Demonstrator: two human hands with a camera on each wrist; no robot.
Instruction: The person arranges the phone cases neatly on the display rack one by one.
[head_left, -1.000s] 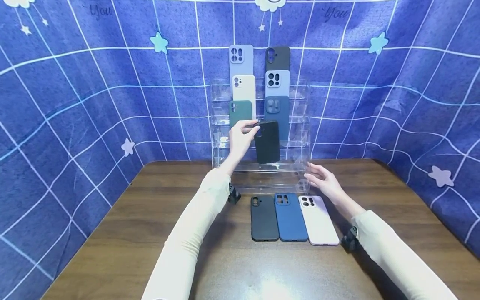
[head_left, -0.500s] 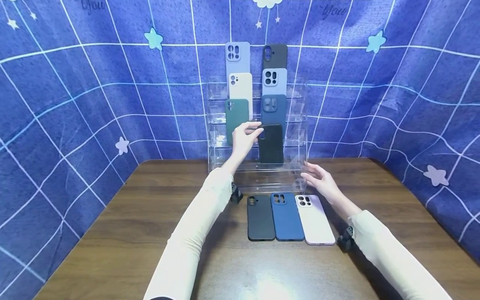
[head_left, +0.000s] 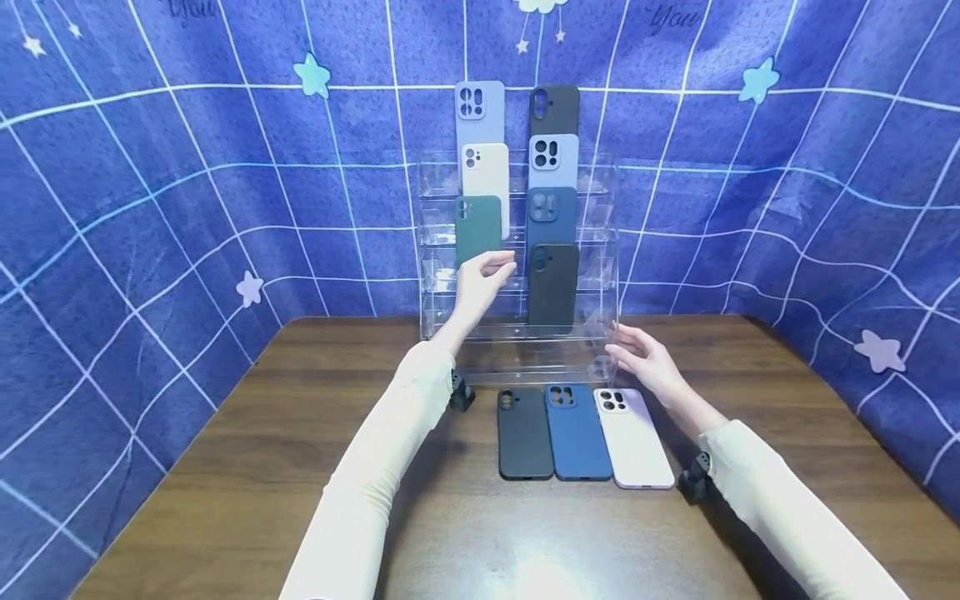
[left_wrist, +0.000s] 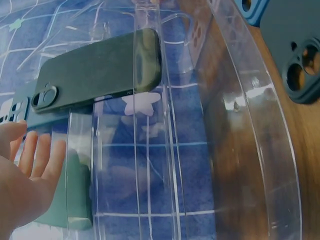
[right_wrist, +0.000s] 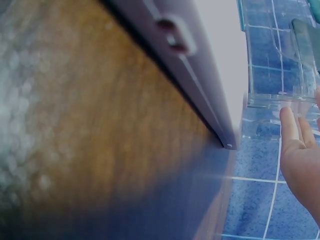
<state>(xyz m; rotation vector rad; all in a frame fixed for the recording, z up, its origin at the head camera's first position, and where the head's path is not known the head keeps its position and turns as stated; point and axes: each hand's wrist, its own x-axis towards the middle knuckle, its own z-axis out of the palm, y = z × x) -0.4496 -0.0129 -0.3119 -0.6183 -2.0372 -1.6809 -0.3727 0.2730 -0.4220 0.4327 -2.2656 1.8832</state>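
Note:
A clear tiered display rack [head_left: 480,354] stands on the table with phone cases in two columns. My left hand [head_left: 480,287] is just left of the black phone case [head_left: 553,287] in the right column's lowest filled tier, apart from it and holding nothing. Its fingers are extended in the left wrist view, in front of the green phone case [head_left: 477,225], whose lower part it hides in the head view. My right hand [head_left: 648,362] is at the rack's lower right edge, its fingers fairly straight; the fingertips seem to touch the clear side.
On the table before the rack lie a black case [head_left: 525,435], a blue case [head_left: 579,433] and a white-pink case [head_left: 634,439], side by side. Higher tiers bear a lavender case [head_left: 481,125], a cream case [head_left: 487,171] and several others. A blue patterned cloth [head_left: 337,208] hangs behind.
The black phone case moved from my left hand's pinch into the rack's right column and now stands there. My left hand let go and drew back left. The right hand stayed in place.

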